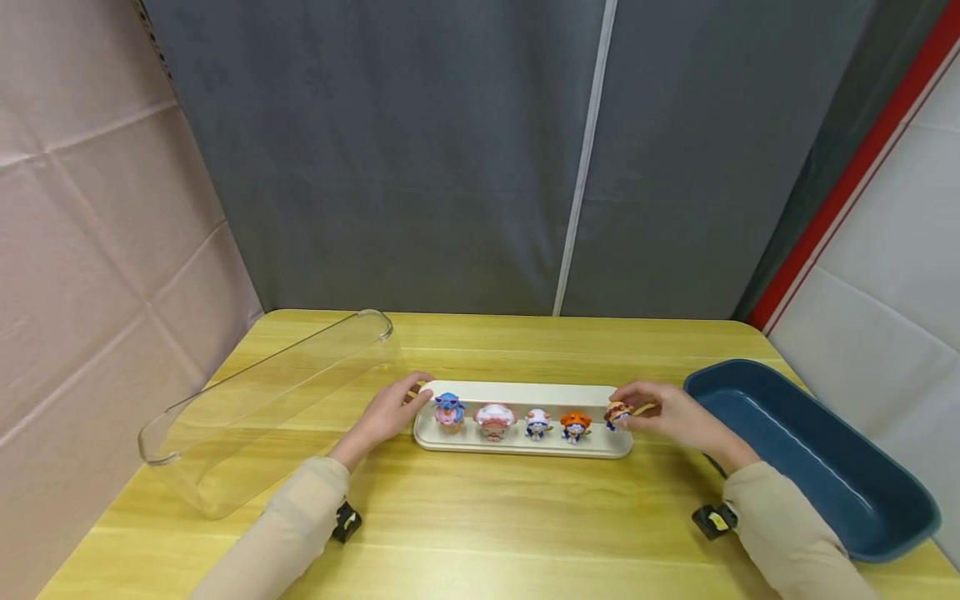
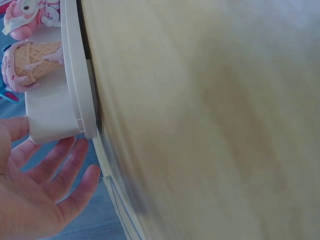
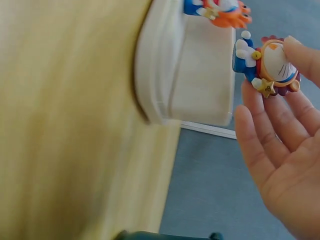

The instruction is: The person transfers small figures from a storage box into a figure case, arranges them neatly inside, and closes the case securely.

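No word, brand name or number can be read anywhere in the three views. The gold star [image 3: 267, 89] on the small painted plastic figurine [image 3: 276, 64] with a white whiskered face, held in the right hand [image 3: 290, 155], bears a tiny mark too small to make out, and the black boxy wrist device [image 1: 714, 521] on the right arm carries a yellow-and-white patch whose print is illegible.

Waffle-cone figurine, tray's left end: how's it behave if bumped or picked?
Probably apt to tip: the waffle-cone figurine narrows toward its base beneath a wider pink-and-blue top. Likely stiff, not squashy, judging by its crisp molded waffle ridges.
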The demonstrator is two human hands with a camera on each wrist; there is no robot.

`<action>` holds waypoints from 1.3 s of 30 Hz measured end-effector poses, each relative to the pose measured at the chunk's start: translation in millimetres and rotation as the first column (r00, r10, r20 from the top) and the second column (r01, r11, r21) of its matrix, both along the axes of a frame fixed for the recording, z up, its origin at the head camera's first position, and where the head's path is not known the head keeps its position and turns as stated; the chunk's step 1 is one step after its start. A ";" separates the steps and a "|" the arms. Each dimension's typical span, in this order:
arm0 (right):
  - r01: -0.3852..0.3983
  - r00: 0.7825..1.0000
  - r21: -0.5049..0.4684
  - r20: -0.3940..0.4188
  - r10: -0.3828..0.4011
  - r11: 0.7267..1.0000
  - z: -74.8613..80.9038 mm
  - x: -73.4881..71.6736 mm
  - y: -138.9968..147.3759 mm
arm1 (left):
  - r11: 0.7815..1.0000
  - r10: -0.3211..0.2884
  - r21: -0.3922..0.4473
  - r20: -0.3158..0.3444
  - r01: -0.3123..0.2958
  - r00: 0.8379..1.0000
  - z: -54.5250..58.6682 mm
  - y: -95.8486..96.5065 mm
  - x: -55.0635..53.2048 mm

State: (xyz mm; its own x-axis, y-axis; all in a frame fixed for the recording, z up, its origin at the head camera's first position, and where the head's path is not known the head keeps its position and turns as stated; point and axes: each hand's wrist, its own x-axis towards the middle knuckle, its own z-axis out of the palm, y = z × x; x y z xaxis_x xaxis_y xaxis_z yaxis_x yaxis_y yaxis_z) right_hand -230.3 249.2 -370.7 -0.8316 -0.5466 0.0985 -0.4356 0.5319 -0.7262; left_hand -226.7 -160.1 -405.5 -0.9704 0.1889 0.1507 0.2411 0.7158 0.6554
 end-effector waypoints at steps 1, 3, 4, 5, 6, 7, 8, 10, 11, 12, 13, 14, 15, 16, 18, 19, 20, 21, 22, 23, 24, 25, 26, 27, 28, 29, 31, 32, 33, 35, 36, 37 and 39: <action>-0.001 1.000 -0.003 0.004 0.001 1.000 -2.3 0.3 -0.4 | 1.000 -0.002 -0.002 -0.001 0.002 1.000 0.1 0.0 0.0; -0.003 1.000 -0.009 0.004 0.003 1.000 -6.9 0.8 -1.4 | 1.000 -0.003 -0.003 0.001 0.003 1.000 0.2 0.0 0.1; 0.002 1.000 -0.014 0.006 -0.002 1.000 -9.0 1.2 -2.1 | 1.000 -0.003 -0.004 0.002 0.003 1.000 0.3 0.0 0.2; 0.009 1.000 -0.017 0.005 -0.009 1.000 -10.9 1.6 -2.9 | 1.000 -0.003 -0.006 0.003 0.003 1.000 0.3 0.0 0.3; 0.018 1.000 -0.021 0.003 -0.018 1.000 -12.6 2.1 -3.6 | 1.000 -0.004 -0.006 0.005 0.004 1.000 0.6 -0.1 0.6; 0.030 1.000 -0.021 0.001 -0.030 0.999 -14.8 2.3 -4.2 | 1.000 -0.004 -0.007 0.005 0.004 1.000 0.7 -0.1 0.8; 0.043 0.999 -0.020 -0.002 -0.043 0.999 -16.8 2.6 -4.7 | 1.000 -0.003 -0.007 0.007 0.003 1.000 0.9 -0.1 1.1; 0.068 0.998 -0.011 -0.015 -0.068 0.998 -20.9 3.3 -5.4 | 1.000 -0.002 -0.007 0.007 0.002 1.000 1.0 -0.3 1.5; 0.078 0.997 -0.008 -0.023 -0.078 0.997 -22.7 3.5 -5.6 | 1.000 -0.002 -0.007 0.007 0.002 1.000 1.0 -0.3 1.6; 0.087 0.996 -0.001 -0.032 -0.087 0.996 -24.5 3.8 -5.7 | 1.000 -0.002 -0.006 0.006 0.002 1.000 1.1 -0.2 1.6; 0.095 0.995 0.006 -0.040 -0.095 0.995 -26.3 4.0 -5.9 | 1.000 -0.003 -0.006 0.006 0.003 1.000 1.0 -0.2 1.5; 0.105 0.993 0.011 -0.048 -0.104 0.994 -27.5 4.5 -6.2 | 1.000 -0.004 -0.006 0.005 0.004 1.000 1.0 -0.1 1.5; 0.112 0.992 0.014 -0.056 -0.111 0.994 -28.6 5.0 -6.6 | 1.000 -0.003 -0.005 0.005 0.003 1.000 1.0 -0.1 1.3; 0.120 0.991 0.019 -0.062 -0.118 0.993 -29.6 5.4 -7.1 | 1.000 -0.002 -0.005 0.006 0.002 1.000 1.0 0.0 1.2; 0.128 0.989 0.027 -0.075 -0.126 0.991 -31.1 6.4 -8.2 | 1.000 -0.003 -0.005 0.002 0.003 1.000 1.2 0.2 0.9; 0.131 0.988 0.031 -0.086 -0.128 0.991 -31.7 6.8 -8.6 | 1.000 -0.004 -0.004 0.000 0.004 1.000 1.3 0.3 0.8; 0.133 0.987 0.035 -0.097 -0.129 0.990 -32.1 7.1 -8.9 | 1.000 -0.004 -0.003 -0.003 0.004 1.000 1.4 0.3 0.7; 0.131 0.986 0.040 -0.110 -0.126 0.991 -32.6 7.4 -9.1 | 1.000 -0.004 -0.002 -0.004 0.004 1.000 1.4 0.5 0.6; 0.130 0.985 0.043 -0.124 -0.124 0.991 -33.0 7.6 -9.6 | 1.000 -0.006 -0.002 -0.007 0.006 1.000 1.4 0.6 0.5; 0.130 0.983 0.044 -0.137 -0.123 0.991 -33.4 7.8 -10.1 | 1.000 -0.007 -0.001 -0.007 0.007 1.000 1.3 0.5 0.5; 0.130 0.981 0.046 -0.152 -0.122 0.990 -33.7 7.8 -10.6 | 1.000 -0.007 -0.001 -0.007 0.007 1.000 1.1 0.5 0.4; 0.129 0.979 0.047 -0.162 -0.120 0.990 -34.0 7.7 -11.1 | 1.000 -0.005 0.000 -0.004 0.005 1.000 1.3 0.6 0.6; 0.129 0.978 0.047 -0.173 -0.119 0.991 -34.3 7.6 -11.8 | 1.000 -0.005 -0.001 -0.004 0.005 1.000 1.2 0.7 0.7; 0.129 0.976 0.046 -0.181 -0.119 0.991 -34.6 7.6 -12.6 | 1.000 -0.004 -0.001 -0.001 0.004 1.000 1.2 0.7 0.8; 0.130 0.975 0.043 -0.186 -0.119 0.991 -34.7 7.7 -13.5 | 1.000 -0.003 -0.001 0.001 0.003 1.000 1.2 0.7 0.9; 0.129 0.975 0.039 -0.189 -0.119 0.991 -34.7 7.7 -14.1 | 1.000 -0.001 0.000 0.003 0.001 1.000 1.1 0.6 0.9; 0.128 0.974 0.035 -0.191 -0.120 0.991 -34.6 8.2 -15.7 | 1.000 -0.002 0.002 0.001 0.002 1.000 1.1 0.6 1.0; 0.130 0.974 0.034 -0.192 -0.121 0.991 -34.5 8.7 -16.5 | 1.000 -0.004 0.002 -0.002 0.004 1.000 1.0 0.5 0.9; 0.130 0.974 0.033 -0.190 -0.122 0.991 -34.3 9.3 -17.3 | 1.000 -0.004 0.003 -0.003 0.004 1.000 1.0 0.4 0.9; 0.132 0.973 0.034 -0.196 -0.123 0.991 -33.8 10.5 -18.5 | 1.000 -0.003 0.004 -0.001 0.003 1.000 1.2 0.2 0.9; 0.134 0.971 0.037 -0.205 -0.123 0.990 -33.5 11.1 -19.0 | 1.000 -0.004 0.002 -0.003 0.004 1.000 1.2 0.2 0.8; 0.134 0.968 0.039 -0.217 -0.123 0.990 -33.1 11.6 -19.4 | 1.000 -0.003 0.000 -0.002 0.003 1.000 1.3 0.2 0.8; 0.136 0.960 0.043 -0.251 -0.121 0.990 -32.3 12.6 -20.0 | 1.000 0.002 -0.001 0.006 -0.002 1.000 1.3 0.1 0.9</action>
State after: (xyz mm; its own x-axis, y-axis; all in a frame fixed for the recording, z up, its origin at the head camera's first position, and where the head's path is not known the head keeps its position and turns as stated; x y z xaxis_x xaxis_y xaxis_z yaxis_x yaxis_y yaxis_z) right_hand -217.7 229.2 -403.1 -0.8487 -0.4482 0.2807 -0.5231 0.6336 -0.5701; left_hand -225.8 -160.1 -404.2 -0.9715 0.1875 0.1451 0.2363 0.7170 0.6558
